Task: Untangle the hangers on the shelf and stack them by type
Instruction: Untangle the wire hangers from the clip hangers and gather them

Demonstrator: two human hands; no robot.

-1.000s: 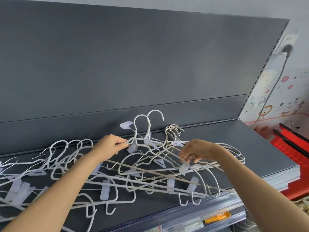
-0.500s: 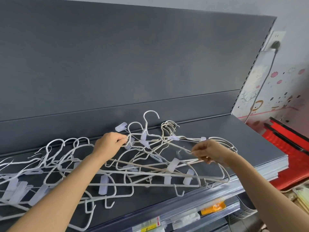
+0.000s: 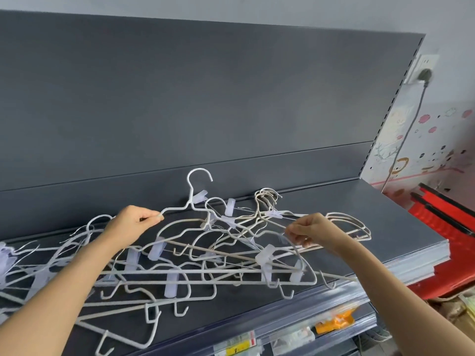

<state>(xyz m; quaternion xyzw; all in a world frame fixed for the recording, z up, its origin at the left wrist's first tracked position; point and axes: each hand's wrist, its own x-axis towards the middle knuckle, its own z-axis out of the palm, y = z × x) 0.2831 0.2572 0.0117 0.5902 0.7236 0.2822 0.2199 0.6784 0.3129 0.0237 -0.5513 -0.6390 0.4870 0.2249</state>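
Left hand [image 3: 133,222] pinches the shoulder of a raised white hanger [image 3: 190,194]. Right hand [image 3: 311,229] curls round wires of the cream hangers [image 3: 359,223]. The tangled hangers [image 3: 171,285] sprawl across the dark shelf [image 3: 390,222].

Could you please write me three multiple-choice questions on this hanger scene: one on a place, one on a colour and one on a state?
1. Where is the wall socket?
A. Upper right of the view
B. Lower left corner
C. Bottom centre

2. What colour is the shelf?
A. Red
B. White
C. Dark grey

3. What is the left hand doing?
A. Lying flat on the shelf
B. Gripping a white hanger by its shoulder
C. Hanging idle

Answers:
1 A: it sits high at the right edge of the view.
2 C: its bare top is dark grey.
3 B: its fingers curl round the hanger's wire.
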